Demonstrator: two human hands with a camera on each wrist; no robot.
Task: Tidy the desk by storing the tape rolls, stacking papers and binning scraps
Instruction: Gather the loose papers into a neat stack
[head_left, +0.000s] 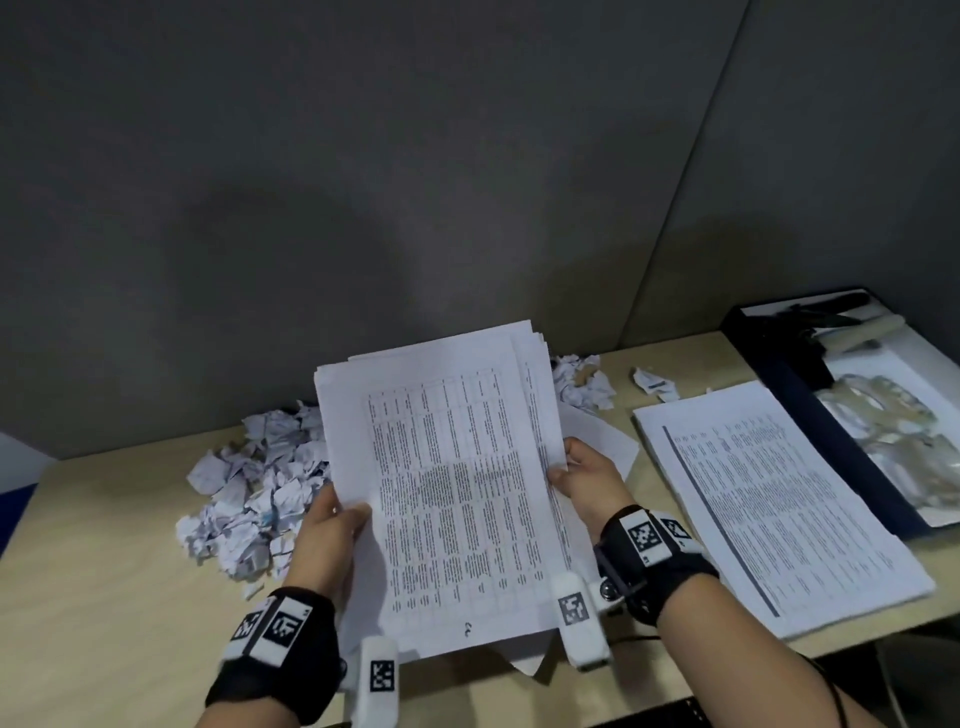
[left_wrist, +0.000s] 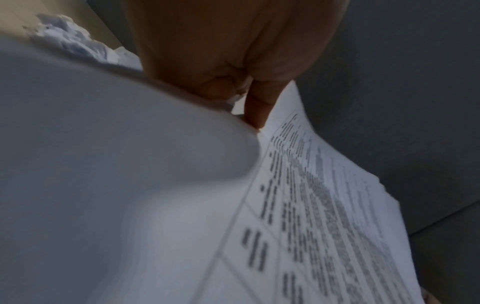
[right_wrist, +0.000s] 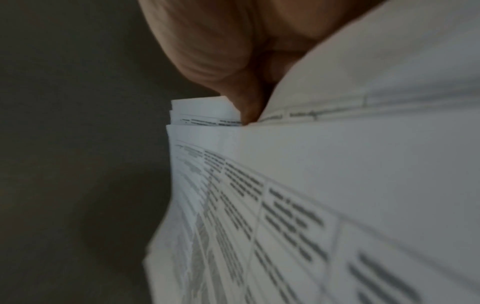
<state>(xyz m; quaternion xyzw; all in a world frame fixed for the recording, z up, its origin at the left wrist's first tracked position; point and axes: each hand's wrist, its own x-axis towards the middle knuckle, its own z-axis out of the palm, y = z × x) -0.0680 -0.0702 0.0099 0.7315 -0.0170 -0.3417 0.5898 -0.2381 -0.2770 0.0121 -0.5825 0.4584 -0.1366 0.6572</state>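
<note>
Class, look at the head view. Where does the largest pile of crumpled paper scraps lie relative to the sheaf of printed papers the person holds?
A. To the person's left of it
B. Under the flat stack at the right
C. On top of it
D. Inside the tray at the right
A: the crumpled paper scraps lie on the desk beside the left hand, left of the held sheaf of printed papers.

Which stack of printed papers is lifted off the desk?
The middle stack, gripped by left hand and right hand. The other stack lies flat at the right.

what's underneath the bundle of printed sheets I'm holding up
Under the raised bundle of printed white sheets, a loose white sheet pokes out on the beige desk, with crumpled paper scraps beside it. Anything directly beneath stays covered.
</note>
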